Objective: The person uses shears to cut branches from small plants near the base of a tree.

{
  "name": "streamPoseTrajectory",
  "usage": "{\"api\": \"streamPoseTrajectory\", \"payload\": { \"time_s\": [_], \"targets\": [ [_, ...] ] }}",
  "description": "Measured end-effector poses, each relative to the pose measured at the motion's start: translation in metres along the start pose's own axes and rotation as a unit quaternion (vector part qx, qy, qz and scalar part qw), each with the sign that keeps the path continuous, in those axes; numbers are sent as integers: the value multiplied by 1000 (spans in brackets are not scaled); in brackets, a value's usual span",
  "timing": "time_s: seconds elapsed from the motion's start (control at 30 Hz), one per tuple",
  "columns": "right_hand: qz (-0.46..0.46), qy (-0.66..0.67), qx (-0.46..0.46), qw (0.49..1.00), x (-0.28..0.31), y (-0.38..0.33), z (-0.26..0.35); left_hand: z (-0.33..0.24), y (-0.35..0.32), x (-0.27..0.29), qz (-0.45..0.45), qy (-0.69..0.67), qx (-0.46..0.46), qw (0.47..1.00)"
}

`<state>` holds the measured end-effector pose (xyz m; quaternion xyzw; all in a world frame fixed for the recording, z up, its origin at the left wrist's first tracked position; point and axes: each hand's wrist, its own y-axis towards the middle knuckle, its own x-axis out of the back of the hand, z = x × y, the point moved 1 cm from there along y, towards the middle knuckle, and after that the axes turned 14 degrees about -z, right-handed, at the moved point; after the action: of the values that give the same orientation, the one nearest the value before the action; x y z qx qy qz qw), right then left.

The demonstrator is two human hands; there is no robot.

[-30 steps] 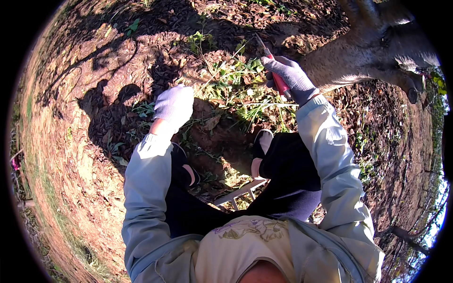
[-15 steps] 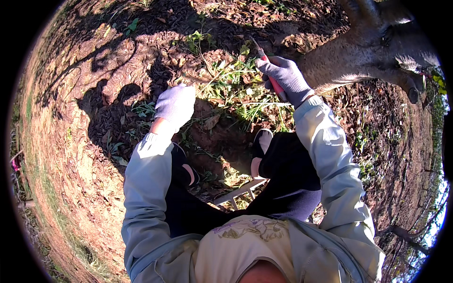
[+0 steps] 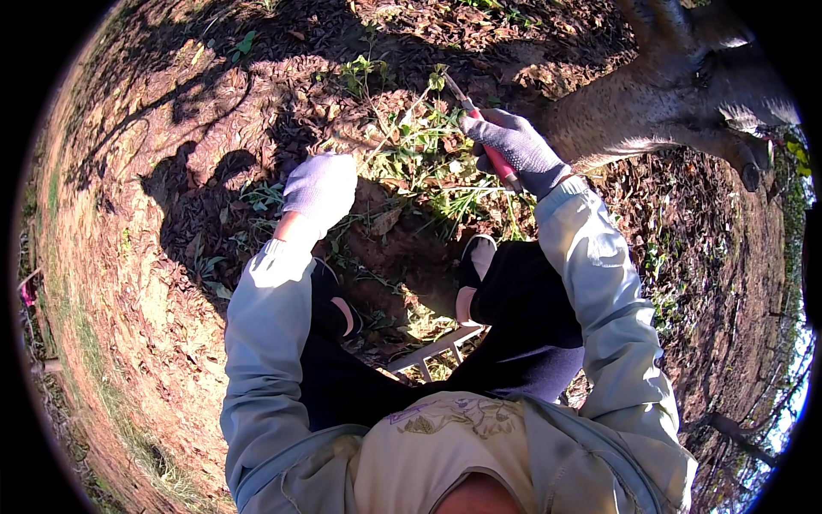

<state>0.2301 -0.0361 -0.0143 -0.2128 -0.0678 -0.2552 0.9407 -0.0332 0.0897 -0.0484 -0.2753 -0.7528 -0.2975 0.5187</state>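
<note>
Weeds (image 3: 428,171) and tree trunk (image 3: 651,111) crowd right hand (image 3: 514,150) gripping red-handled tool (image 3: 490,154).

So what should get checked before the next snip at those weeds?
1. Right hand grips the red-handled tool: ok.
2. Left hand away from the blade: ok, it is over the leaf litter to the left.
3. Blade tip on a weed stem: cannot tell, too small.
4. Feet clear of the tool: ok, the shoe is nearer the body.
5. Tree trunk out of the way: ok, it is to the right.
</note>
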Motion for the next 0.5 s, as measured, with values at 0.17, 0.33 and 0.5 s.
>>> {"api": "streamPoseTrajectory", "payload": {
  "time_s": [0.17,0.33,0.5],
  "targets": [
    [-3,-1,48,999,-2,4,-4,-3,0,3,26,-47,24,998],
    [-10,-8,69,998,1,8,-8,-5,1,1,57,-101,31,993],
    [-21,31,50,998,-5,-3,2,-6,1,3,63,-94,26,993]
  ]
}}
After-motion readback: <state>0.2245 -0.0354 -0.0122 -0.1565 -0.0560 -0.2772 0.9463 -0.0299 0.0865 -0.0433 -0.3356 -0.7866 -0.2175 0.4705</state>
